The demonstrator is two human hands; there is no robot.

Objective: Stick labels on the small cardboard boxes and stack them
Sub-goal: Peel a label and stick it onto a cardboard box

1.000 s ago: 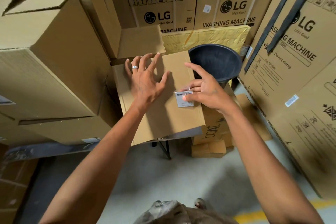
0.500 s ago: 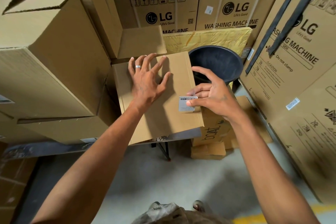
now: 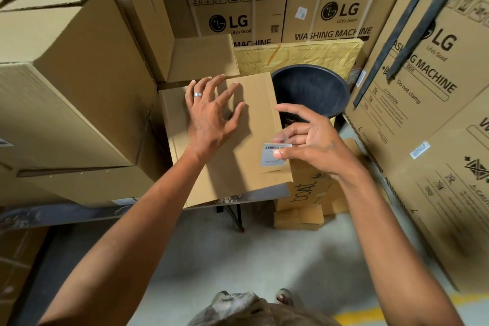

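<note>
From the head camera, the left hand (image 3: 209, 116) lay flat with fingers spread on top of the small cardboard box (image 3: 225, 140), pressing on it and gripping nothing. To its right, the right hand (image 3: 309, 143) pinched a white barcode label (image 3: 272, 156) between thumb and fingers, just over the box's right edge. Beyond the right hand stood a black bucket (image 3: 312, 90).
</note>
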